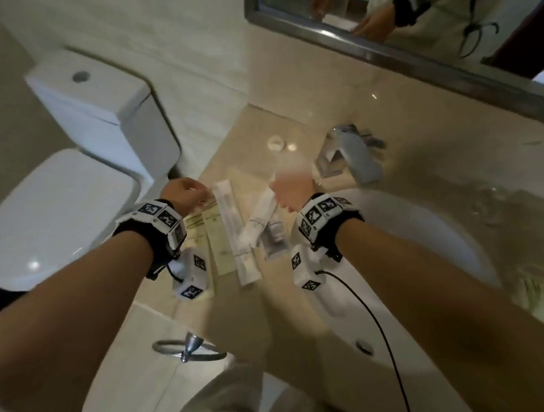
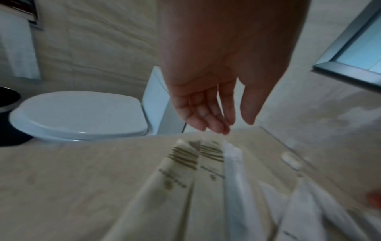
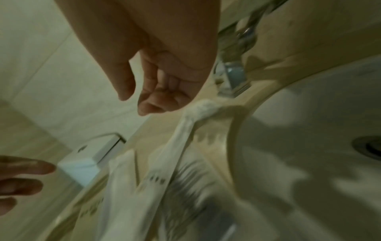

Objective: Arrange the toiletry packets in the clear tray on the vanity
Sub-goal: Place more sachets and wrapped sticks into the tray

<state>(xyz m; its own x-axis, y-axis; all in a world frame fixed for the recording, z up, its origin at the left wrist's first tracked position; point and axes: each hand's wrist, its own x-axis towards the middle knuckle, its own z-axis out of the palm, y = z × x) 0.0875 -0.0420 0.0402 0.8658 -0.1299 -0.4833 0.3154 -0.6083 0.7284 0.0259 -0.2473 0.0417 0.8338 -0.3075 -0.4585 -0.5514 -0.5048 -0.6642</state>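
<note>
Packets (image 1: 234, 231) lie roughly lined up on the vanity (image 1: 402, 106) beside the sink (image 1: 428, 243), 2 cream ones left, white ones right still askew, while both the left hand (image 2: 208, 101) and right hand (image 3: 163, 78) hover above them, fingers relaxed, holding nothing; the tray's edges I cannot make out.

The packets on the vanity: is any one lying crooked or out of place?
Yes. The cream packets and one long white packet lie side by side, but another white packet slants across a dark-printed packet beside the sink. Neither hand holds anything.
</note>
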